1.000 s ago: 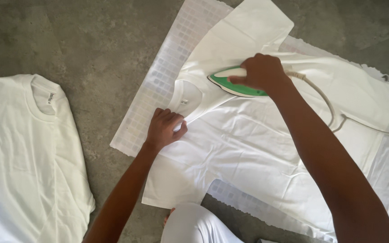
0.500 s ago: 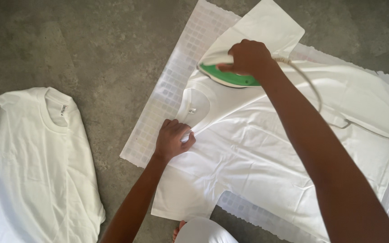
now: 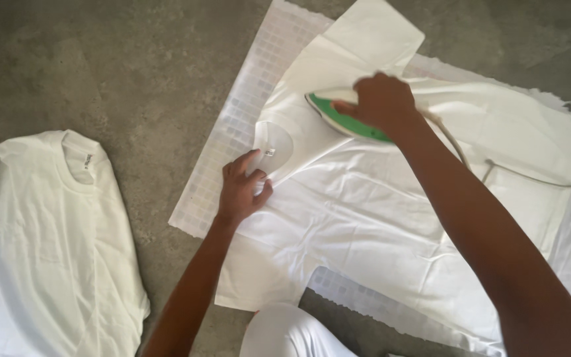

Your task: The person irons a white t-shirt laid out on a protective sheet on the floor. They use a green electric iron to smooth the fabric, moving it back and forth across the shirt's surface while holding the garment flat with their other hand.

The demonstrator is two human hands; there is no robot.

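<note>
A white T-shirt (image 3: 365, 218) lies spread on a white checked cloth (image 3: 246, 119) on the floor. My right hand (image 3: 381, 99) grips the handle of a green and white iron (image 3: 338, 116) that rests on the shirt's shoulder, just right of the collar (image 3: 273, 142). My left hand (image 3: 240, 188) presses flat on the shirt below the collar, fingers spread, holding the fabric down. The iron's cord (image 3: 470, 162) trails to the right across the shirt.
A second white T-shirt (image 3: 41, 244) lies on the grey concrete floor (image 3: 133, 79) at the left. My knee in white fabric (image 3: 292, 334) shows at the bottom edge. The checked cloth's fringed edge runs along the lower right.
The iron and my right hand slid up toward the sleeve, then came back down beside the collar. My left hand stayed pressed below the collar. The view shifted a little.
</note>
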